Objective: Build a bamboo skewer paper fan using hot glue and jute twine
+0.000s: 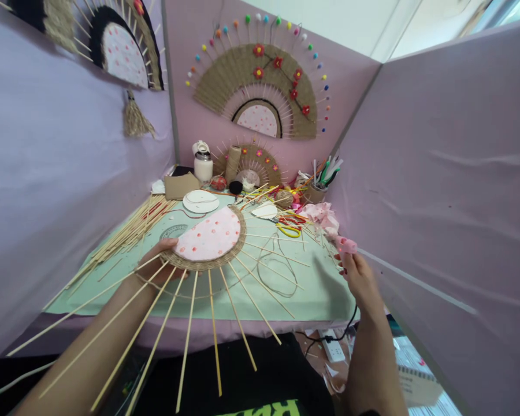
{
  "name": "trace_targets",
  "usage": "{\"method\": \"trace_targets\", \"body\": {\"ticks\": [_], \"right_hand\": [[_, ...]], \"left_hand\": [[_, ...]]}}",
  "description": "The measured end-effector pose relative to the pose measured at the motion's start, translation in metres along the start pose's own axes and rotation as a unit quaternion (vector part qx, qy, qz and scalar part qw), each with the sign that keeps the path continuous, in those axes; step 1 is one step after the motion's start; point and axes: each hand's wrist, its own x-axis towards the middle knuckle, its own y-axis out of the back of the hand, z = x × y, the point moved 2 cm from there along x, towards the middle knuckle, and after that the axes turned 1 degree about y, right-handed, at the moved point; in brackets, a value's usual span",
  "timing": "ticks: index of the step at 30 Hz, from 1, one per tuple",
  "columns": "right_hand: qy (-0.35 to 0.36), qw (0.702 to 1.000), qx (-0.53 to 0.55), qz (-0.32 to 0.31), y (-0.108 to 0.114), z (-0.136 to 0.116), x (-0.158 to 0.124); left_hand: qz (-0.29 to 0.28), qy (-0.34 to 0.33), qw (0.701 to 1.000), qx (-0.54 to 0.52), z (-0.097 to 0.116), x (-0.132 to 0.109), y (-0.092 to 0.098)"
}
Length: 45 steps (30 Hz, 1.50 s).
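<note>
My left hand (pixel 167 251) grips the left end of a half-round fan piece (pixel 210 236), its fingers partly hidden beneath. The piece has white cloth with red spots, a woven twine border and thin wooden sticks fanning out toward me and to the right. At the right side of the table, my right hand (pixel 356 271) is closed around a pink glue gun (pixel 345 245), apart from the fan piece. A loop of twine (pixel 277 266) hangs or lies among the sticks on the right.
Loose sticks (pixel 112 248) lie at the left of the green tabletop (pixel 260 309). Behind are a white disc (pixel 200 201), cardboard (pixel 181 186), a jar (pixel 203 169), yellow-handled scissors (pixel 288 230) and pink cloth (pixel 323 216). A finished fan (pixel 238 69) hangs on the back wall.
</note>
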Motion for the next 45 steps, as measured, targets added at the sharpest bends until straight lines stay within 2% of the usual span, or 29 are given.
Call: {"method": "trace_targets", "body": {"ticks": [3,6,11,14,16,18,20,21,23,25,27,31,39,41,45], "right_hand": [[0.068,0.99,-0.117,-0.038,-0.009,0.028,0.019],[0.129,0.966,-0.214,-0.067,-0.02,0.042,0.028],[0.129,0.932,-0.333,-0.06,-0.027,0.052,0.038],[0.125,0.932,-0.336,-0.043,-0.024,0.047,0.039],[0.147,0.948,-0.282,-0.017,-0.022,0.03,0.033],[0.174,0.969,-0.174,-0.003,-0.023,0.001,0.021],[0.173,0.983,-0.035,-0.043,-0.032,-0.034,0.005],[0.169,0.981,0.034,-0.089,-0.04,-0.052,-0.003],[0.165,0.966,0.12,-0.157,-0.057,-0.082,-0.017],[0.158,0.953,0.17,-0.192,-0.074,-0.101,-0.026],[0.138,0.946,0.217,-0.195,-0.089,-0.108,-0.028],[0.082,0.937,0.292,-0.177,-0.11,-0.102,-0.027],[0.01,0.923,0.352,-0.156,-0.127,-0.102,-0.037],[0.006,0.92,0.362,-0.153,-0.13,-0.104,-0.039],[0.005,0.915,0.372,-0.153,-0.132,-0.102,-0.04]], "left_hand": [[-0.03,-0.007,0.999,-0.012,0.002,0.002,-0.006],[-0.027,-0.021,0.999,-0.012,0.002,0.003,-0.009],[-0.01,-0.026,1.0,0.001,0.001,0.003,-0.008],[-0.016,-0.028,0.999,-0.001,0.001,0.003,-0.007],[-0.018,-0.027,0.999,0.0,0.002,0.003,-0.008],[-0.011,-0.023,1.0,0.007,0.002,0.003,-0.009],[-0.005,-0.018,1.0,0.01,0.002,0.003,-0.011],[-0.005,-0.016,1.0,0.009,0.002,0.003,-0.013],[-0.013,-0.015,1.0,0.004,0.001,0.003,-0.016],[-0.029,-0.018,0.999,-0.001,0.001,0.003,-0.018],[-0.04,-0.023,0.999,-0.006,0.0,0.003,-0.019],[-0.042,-0.011,0.999,-0.016,-0.002,0.003,-0.017],[-0.043,0.011,0.999,-0.022,-0.004,0.001,-0.016],[-0.025,0.014,1.0,-0.011,-0.005,0.001,-0.015],[0.057,0.015,0.998,0.033,-0.004,-0.001,-0.011]]}}
